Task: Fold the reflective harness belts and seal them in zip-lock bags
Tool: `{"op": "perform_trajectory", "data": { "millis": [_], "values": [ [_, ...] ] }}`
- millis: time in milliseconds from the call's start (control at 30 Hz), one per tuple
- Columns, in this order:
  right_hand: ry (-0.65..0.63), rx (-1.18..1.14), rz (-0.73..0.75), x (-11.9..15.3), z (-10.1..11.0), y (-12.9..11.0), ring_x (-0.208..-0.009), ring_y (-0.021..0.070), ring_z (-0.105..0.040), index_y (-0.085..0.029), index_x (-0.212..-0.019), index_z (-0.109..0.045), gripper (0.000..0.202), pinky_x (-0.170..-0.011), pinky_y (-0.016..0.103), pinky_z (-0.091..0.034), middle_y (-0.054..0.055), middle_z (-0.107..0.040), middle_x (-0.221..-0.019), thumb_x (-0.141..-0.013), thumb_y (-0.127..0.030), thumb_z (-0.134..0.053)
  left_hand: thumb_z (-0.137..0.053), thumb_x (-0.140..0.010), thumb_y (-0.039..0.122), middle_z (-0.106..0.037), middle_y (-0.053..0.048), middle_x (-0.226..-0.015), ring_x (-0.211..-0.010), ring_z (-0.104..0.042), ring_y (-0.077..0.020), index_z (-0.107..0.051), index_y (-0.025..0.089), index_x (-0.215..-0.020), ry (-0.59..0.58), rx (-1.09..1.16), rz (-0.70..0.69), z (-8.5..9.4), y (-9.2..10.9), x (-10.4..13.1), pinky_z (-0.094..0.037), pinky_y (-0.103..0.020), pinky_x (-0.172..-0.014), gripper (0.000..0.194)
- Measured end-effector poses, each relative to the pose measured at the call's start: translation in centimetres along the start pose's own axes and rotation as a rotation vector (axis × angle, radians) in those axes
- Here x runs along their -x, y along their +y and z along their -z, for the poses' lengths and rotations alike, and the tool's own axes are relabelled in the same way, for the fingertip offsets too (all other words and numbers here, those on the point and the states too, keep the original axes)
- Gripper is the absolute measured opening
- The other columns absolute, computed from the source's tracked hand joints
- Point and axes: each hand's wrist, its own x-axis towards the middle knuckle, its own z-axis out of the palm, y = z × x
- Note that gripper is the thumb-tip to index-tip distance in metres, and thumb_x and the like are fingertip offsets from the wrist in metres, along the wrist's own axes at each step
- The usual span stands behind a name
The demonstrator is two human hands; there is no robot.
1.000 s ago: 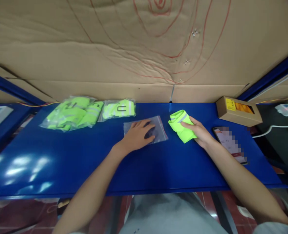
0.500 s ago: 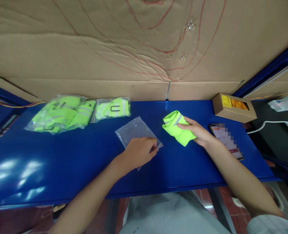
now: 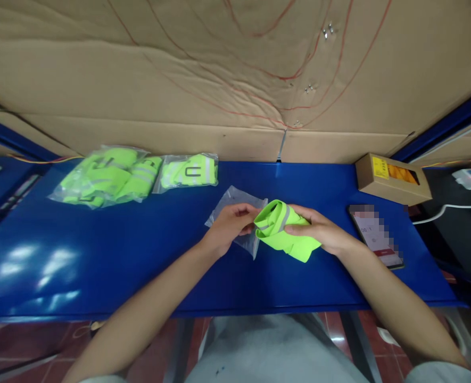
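A folded neon-yellow fabric piece with a grey reflective stripe [image 3: 287,231] is gripped by my right hand [image 3: 317,229], thumb on top and fingers behind it. My left hand [image 3: 233,226] is closed on the edge of a clear plastic bag [image 3: 229,199], partly hidden beneath the hand. The bag's right edge meets the left end of the folded fabric; whether any fabric is inside the bag I cannot tell. Both hands are just above the blue table [image 3: 139,255].
At the back left lie several bagged neon-yellow pieces [image 3: 107,178], with one more bagged piece [image 3: 189,171] beside them. On the right are a phone [image 3: 379,239] and a cardboard box [image 3: 393,178]. A cardboard wall [image 3: 179,80] closes off the back.
My left hand has lifted the plastic bag and turned its edge toward the fabric. My right hand has brought the fabric slightly left and down, so the two now meet.
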Motion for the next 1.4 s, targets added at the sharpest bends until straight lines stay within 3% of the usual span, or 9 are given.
{"op": "perform_trajectory", "data": {
  "millis": [133, 267, 433, 600, 767, 900, 1067, 1233, 1400],
  "values": [
    [0.052, 0.044, 0.000, 0.0, -0.1, -0.1, -0.101, 0.0189, -0.072, -0.024, -0.129, -0.070, 0.058, -0.087, 0.027, -0.056, 0.005, -0.076, -0.117, -0.075, -0.036, -0.089, -0.084, -0.072, 0.050, -0.062, 0.001, -0.071, -0.058, -0.046, -0.0054, -0.075, 0.015, -0.085, 0.095, -0.006, -0.041, 0.2, 0.4, -0.2, -0.031, -0.020, -0.054, 0.038],
    [0.065, 0.062, 0.004, -0.1, 0.1, -0.1, -0.103, 0.0184, -0.072, -0.023, -0.129, -0.070, 0.059, -0.088, 0.026, -0.055, 0.004, -0.076, -0.118, -0.075, -0.035, -0.090, -0.080, -0.077, 0.041, -0.070, -0.002, -0.085, -0.068, -0.054, -0.0079, -0.079, 0.018, -0.095, 0.038, -0.072, -0.024, 0.4, 0.7, -0.3, -0.039, -0.019, -0.061, 0.030],
    [-0.092, 0.012, 0.025, 0.2, 0.7, -0.1, -0.094, 0.0157, -0.073, -0.023, -0.124, -0.071, 0.053, -0.081, 0.024, -0.057, 0.002, -0.077, -0.111, -0.075, -0.029, -0.090, -0.075, -0.076, 0.030, -0.071, -0.002, -0.083, -0.076, -0.061, -0.0120, -0.073, 0.016, -0.087, 0.043, -0.169, -0.139, 0.4, 0.5, -0.3, -0.045, -0.022, -0.068, 0.017],
    [-0.196, 0.092, 0.141, 0.8, 0.2, 0.0, -0.094, 0.0162, -0.073, -0.022, -0.129, -0.068, 0.052, -0.081, 0.025, -0.059, 0.003, -0.076, -0.109, -0.080, -0.027, -0.086, -0.079, -0.067, 0.024, -0.073, -0.004, -0.083, -0.079, -0.067, -0.0171, -0.072, 0.015, -0.083, -0.087, -0.167, -0.127, -0.2, -0.2, -0.2, -0.051, -0.027, -0.074, 0.020],
    [-0.256, 0.406, 0.390, 0.7, -0.3, 0.1, -0.134, 0.0251, -0.059, -0.026, -0.141, -0.062, 0.063, -0.111, 0.039, -0.049, 0.008, -0.062, -0.146, -0.083, -0.027, -0.083, -0.086, -0.066, 0.034, -0.072, -0.003, -0.082, -0.069, -0.063, -0.0126, -0.071, 0.015, -0.085, -0.152, -0.020, 0.032, -0.1, -0.1, 0.0, -0.049, -0.024, -0.065, 0.031],
    [-0.247, 0.513, 0.444, 0.5, -0.1, 0.2, -0.141, 0.0271, -0.052, -0.029, -0.144, -0.060, 0.061, -0.117, 0.045, -0.044, 0.007, -0.054, -0.154, -0.086, -0.031, -0.080, -0.086, -0.070, 0.043, -0.071, -0.004, -0.086, -0.067, -0.063, -0.0107, -0.068, 0.015, -0.092, -0.147, 0.039, 0.065, 0.3, 0.3, 0.0, -0.046, -0.021, -0.060, 0.039],
    [-0.186, 0.564, 0.389, 0.4, 0.2, 0.3, -0.137, 0.0276, -0.056, -0.029, -0.144, -0.059, 0.061, -0.114, 0.044, -0.047, 0.006, -0.058, -0.151, -0.087, -0.037, -0.079, -0.083, -0.075, 0.042, -0.070, 0.000, -0.085, -0.065, -0.064, -0.0116, -0.052, 0.021, -0.110, -0.013, -0.006, -0.077, -0.3, 0.2, 0.1, -0.046, -0.021, -0.058, 0.051],
    [-0.165, 0.602, 0.417, 0.6, 0.2, 0.3, -0.136, 0.0278, -0.057, -0.026, -0.144, -0.059, 0.061, -0.112, 0.042, -0.048, 0.006, -0.058, -0.151, -0.088, -0.039, -0.078, -0.076, -0.081, 0.037, -0.066, 0.002, -0.082, -0.067, -0.064, -0.0128, -0.043, 0.023, -0.104, 0.051, -0.073, -0.252, -1.3, 0.0, 0.6, -0.047, -0.022, -0.060, 0.042],
    [-0.139, 0.652, 0.365, 0.7, 0.0, 0.1, -0.126, 0.0269, -0.063, -0.023, -0.141, -0.060, 0.060, -0.105, 0.039, -0.051, 0.008, -0.066, -0.140, -0.087, -0.043, -0.077, -0.065, -0.089, 0.034, -0.062, 0.001, -0.091, -0.066, -0.062, -0.0105, -0.043, 0.023, -0.095, 0.224, -0.151, -0.454, -1.2, 0.1, 0.6, -0.049, -0.024, -0.063, 0.026]
  ]
}}
